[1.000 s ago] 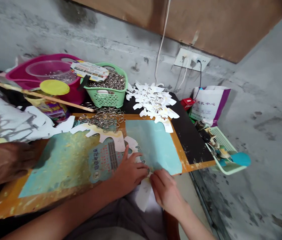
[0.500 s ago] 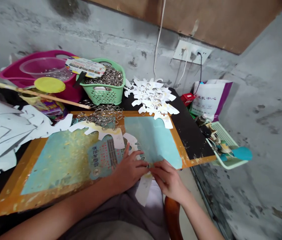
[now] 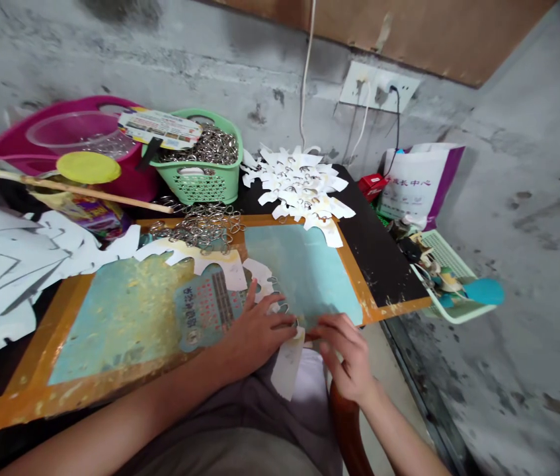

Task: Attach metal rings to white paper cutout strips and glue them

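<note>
A white curved paper strip (image 3: pixel 287 371) with notches and small metal rings along its edge runs under my left hand (image 3: pixel 257 334). Its far part rests on the table, and its near end hangs over the front edge above my lap. My left thumb and fingers are closed on the strip near that edge, with one finger raised. My right hand (image 3: pixel 345 350) is just right of the strip, apart from it, its fingers loosely bent and spread with nothing visible in them. Another notched paper strip (image 3: pixel 233 270) with yellowish stains lies beyond my left hand.
Loose metal rings (image 3: pixel 205 228) are heaped before a green basket (image 3: pixel 205 185) of more rings. A stack of finished-looking paper strips (image 3: pixel 304 188) lies at the back. Left are white paper cutouts (image 3: pixel 2 264), a stick (image 3: pixel 71 188) and a magenta basket (image 3: pixel 153 182). A pale green basket (image 3: pixel 463 314) stands right.
My right hand has let go of the strip's edge and moved a little to the right, its fingers spreading. My left hand stays on the strip. The view has shifted slightly.
</note>
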Demonstrator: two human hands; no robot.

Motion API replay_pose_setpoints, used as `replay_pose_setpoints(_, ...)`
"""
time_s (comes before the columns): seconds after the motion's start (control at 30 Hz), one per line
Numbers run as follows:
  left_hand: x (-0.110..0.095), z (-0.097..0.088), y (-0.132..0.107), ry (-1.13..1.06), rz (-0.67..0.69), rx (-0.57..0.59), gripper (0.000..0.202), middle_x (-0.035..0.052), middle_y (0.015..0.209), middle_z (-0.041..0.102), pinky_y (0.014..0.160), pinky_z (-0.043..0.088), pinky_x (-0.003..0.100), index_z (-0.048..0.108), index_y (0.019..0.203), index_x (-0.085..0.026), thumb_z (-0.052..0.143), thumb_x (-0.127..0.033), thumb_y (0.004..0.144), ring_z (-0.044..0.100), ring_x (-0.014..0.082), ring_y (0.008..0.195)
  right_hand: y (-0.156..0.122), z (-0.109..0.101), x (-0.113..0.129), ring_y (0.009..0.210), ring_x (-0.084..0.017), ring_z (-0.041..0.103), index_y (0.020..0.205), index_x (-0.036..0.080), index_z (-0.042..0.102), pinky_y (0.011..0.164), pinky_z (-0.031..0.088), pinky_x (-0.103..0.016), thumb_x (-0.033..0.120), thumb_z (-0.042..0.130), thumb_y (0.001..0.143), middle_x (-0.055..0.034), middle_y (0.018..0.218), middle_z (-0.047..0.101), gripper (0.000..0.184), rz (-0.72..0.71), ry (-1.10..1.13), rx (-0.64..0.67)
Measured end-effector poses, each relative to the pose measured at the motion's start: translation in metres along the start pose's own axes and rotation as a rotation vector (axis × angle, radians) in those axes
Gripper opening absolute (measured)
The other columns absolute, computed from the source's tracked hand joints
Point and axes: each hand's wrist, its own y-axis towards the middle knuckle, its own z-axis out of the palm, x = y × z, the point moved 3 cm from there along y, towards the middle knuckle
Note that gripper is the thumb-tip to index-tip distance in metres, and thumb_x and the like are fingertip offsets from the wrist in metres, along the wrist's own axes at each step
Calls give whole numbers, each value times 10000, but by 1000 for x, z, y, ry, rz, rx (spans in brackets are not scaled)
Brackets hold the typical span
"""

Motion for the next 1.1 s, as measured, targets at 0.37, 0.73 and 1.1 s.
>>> replay_pose_setpoints(0.37, -6, -25, 4, -175, -41, 111, 319, 18, 1211, 696, 1184, -63, 647, 678, 1086, -256, 609, -166, 789, 485, 304, 1283, -15, 27, 4, 1005, -280, 551, 1362, 189, 419, 951, 328, -514, 251, 476, 930, -97, 1094, 688, 441, 52, -209, 33)
replay_pose_setpoints(0.73, 15, -16, 47, -151, 315, 356, 377, 41, 1042, 728, 1235, 78, 517, 534, 1158, -182, 479, 11, 839, 552, 185, 1254, -18, 33, 5, 1084, -308, 544, 1410, 169, 308, 1008, 271, -555, 225, 491, 932, -134, 1168, 643, 515, 67, -167, -2)
replay_pose_setpoints(1.1, 24, -15, 25, -94, 326, 237, 169, -4, 838, 655, 1217, 248, 462, 552, 890, -170, 444, -44, 921, 625, 119, 804, -14, 32, 13, 965, -273, 547, 1331, 192, 425, 965, 284, -535, 201, 500, 922, -106, 1106, 679, 416, 72, -246, -7)
